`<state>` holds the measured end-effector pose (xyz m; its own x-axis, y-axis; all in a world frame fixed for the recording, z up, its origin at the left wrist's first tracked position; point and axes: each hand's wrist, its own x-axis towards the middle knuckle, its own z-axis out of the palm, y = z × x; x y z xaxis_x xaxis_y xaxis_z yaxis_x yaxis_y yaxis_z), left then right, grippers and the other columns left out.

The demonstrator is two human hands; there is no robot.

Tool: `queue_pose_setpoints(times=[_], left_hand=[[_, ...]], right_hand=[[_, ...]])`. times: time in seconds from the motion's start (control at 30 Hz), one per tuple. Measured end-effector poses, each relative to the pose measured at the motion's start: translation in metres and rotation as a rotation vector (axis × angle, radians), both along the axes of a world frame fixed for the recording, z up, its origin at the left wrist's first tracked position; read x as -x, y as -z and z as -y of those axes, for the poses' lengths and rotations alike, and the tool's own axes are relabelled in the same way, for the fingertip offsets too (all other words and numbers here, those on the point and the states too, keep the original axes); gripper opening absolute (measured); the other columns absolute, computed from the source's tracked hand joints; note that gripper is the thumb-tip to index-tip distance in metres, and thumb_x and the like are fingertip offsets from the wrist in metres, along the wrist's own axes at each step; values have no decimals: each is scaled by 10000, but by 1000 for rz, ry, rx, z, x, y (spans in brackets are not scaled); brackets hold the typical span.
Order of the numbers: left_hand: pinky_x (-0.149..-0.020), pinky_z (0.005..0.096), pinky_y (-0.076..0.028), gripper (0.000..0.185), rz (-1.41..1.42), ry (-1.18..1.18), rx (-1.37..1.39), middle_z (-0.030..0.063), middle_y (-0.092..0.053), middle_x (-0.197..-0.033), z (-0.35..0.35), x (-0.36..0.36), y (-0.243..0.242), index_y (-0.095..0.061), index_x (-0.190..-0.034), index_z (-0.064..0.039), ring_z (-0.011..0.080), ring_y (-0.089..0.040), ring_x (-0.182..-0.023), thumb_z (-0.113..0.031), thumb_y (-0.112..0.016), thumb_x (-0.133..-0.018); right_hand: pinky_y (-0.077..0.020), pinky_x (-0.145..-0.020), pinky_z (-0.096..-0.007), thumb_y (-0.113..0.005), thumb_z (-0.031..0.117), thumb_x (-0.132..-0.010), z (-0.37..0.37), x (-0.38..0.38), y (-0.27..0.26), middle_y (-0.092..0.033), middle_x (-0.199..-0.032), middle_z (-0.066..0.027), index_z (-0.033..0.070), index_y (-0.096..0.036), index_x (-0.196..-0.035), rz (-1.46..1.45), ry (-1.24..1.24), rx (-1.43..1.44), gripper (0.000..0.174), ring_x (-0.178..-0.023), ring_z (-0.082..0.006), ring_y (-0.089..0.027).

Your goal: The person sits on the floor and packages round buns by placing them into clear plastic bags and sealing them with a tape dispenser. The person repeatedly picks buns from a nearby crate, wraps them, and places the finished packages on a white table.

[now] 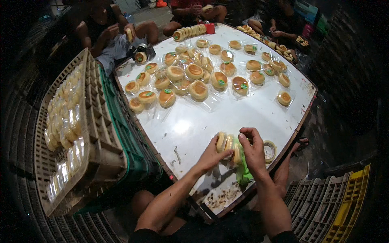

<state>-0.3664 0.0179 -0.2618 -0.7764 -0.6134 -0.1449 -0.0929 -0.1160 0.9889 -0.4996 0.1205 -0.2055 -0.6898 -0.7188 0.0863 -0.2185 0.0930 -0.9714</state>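
Note:
A short row of round, flat buns [224, 142] in clear wrappers is gripped in my left hand [212, 156], above the near part of the white table. Light-green plastic [243, 174], thin like a bag, hangs at the right end of the row and partly covers it. Against that plastic is my right hand [254, 152], with its thumb and fingers bent; whether they pinch the plastic cannot be seen. A roll of adhesive tape [270, 152] lies just right of the right hand, by the table's edge.
Many wrapped buns [194, 71] cover the far half of the white tabletop [231, 117]. At left, a crate [103, 136] of packed buns rests on a green crate [136, 155]. Stacked crates [328, 200] stand at right. Several people [106, 30] sit around the table.

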Motion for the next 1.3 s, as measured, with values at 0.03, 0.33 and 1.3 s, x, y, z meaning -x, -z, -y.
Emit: queue_pose_setpoints(times=[0.03, 0.33, 1.3], left_hand=[[-1043, 390, -424, 865, 56, -4, 86, 275, -499, -1343, 2, 4, 3, -315, -1440, 80, 356, -521, -1247, -310, -760, -809], [-1019, 407, -430, 671, 174, -103, 6, 288, -530, -1328, 41, -19, -35, -450, -1347, 100, 359, -548, -1222, -355, -671, -906], [-697, 252, -457, 221, -397, -481, 331, 35, -543, -819, -104, -67, -112, -516, -912, -16, 108, -508, -739, -184, -472, -1050]], right_hand=[[-453, -917, -381, -636, 197, -912, 7, 13, -2, -652, -1042, -133, 21, -608, -1118, -68, -7, -64, 273, -1003, -269, -612], [-472, -928, -440, -729, 291, -816, 222, 50, 75, -578, -1223, -207, -21, -650, -1091, -820, -127, -634, 423, -1128, -354, -550], [-492, -850, -298, -558, 129, -1010, -107, -77, -75, -647, -909, -65, 32, -552, -992, 25, -7, 506, 99, -881, -139, -611]])
